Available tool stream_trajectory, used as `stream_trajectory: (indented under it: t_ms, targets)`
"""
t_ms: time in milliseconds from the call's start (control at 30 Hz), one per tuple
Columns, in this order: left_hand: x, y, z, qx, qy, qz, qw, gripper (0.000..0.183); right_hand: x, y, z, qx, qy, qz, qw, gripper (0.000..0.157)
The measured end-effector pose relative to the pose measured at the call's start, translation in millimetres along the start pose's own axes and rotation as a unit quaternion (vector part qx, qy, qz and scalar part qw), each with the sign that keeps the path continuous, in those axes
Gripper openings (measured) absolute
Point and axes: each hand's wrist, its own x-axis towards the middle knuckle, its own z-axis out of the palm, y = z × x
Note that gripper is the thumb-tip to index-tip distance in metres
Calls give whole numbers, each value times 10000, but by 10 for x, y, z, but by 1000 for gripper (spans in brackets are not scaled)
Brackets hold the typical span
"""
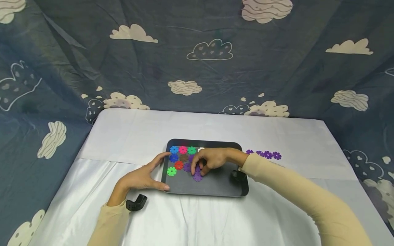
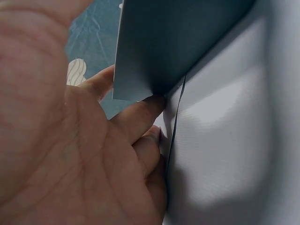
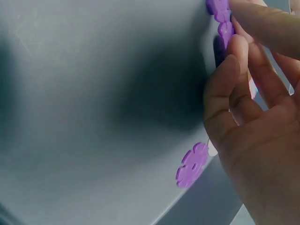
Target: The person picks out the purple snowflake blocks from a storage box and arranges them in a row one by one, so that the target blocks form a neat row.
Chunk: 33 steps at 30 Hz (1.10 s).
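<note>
A dark grey tray (image 1: 212, 186) holds flower-shaped plastic discs in several colours. My left hand (image 1: 140, 176) is spread along the tray's left side, thumb at the near corner; in the left wrist view its fingers (image 2: 140, 115) touch the tray's outer wall. Over the middle of the tray, my right hand (image 1: 213, 158) pinches a purple disc (image 3: 226, 30) between thumb and curled fingers. Purple discs lie in a cluster under that hand, the nearest purple disc (image 1: 197, 177) showing below the fingertips. The hand partly hides a white disc (image 1: 200, 149).
Left of the cluster lie blue (image 1: 174, 149), pink (image 1: 183, 149), green (image 1: 171, 171), red (image 1: 179, 165) and brown (image 1: 183, 158) discs. A row of purple discs (image 1: 268, 155) sits on the white cloth (image 1: 209, 218) beyond the tray's right edge. A cloud-patterned curtain (image 1: 172, 68) stands behind.
</note>
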Motion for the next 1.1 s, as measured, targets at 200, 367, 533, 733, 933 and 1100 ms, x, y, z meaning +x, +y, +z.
stream_trajectory:
  t_ms: [200, 367, 533, 733, 933, 1100]
  targets:
    - [1, 11, -4, -16, -3, -30, 10000, 113, 1, -60, 81, -483, 184, 97, 9986, 26]
    - [-10, 17, -4, -38, -7, -55, 10000, 113, 10, -139, 150, -922, 284, 47, 9953, 25]
    - [-13, 14, -1, -34, 4, -55, 10000, 113, 11, -140, 194, -1004, 377, 19, 9942, 25]
    - [2, 6, -1, -66, -12, 25, 10000, 113, 10, -136, 206, -1247, 516, -87, 9908, 25]
    - [11, 1, -1, -118, -41, 40, 9999, 112, 17, -125, 213, -1332, 580, -109, 9893, 23]
    - [9, -6, 4, -98, -34, -13, 9999, 113, 20, -98, 219, -1402, 576, -163, 9883, 21]
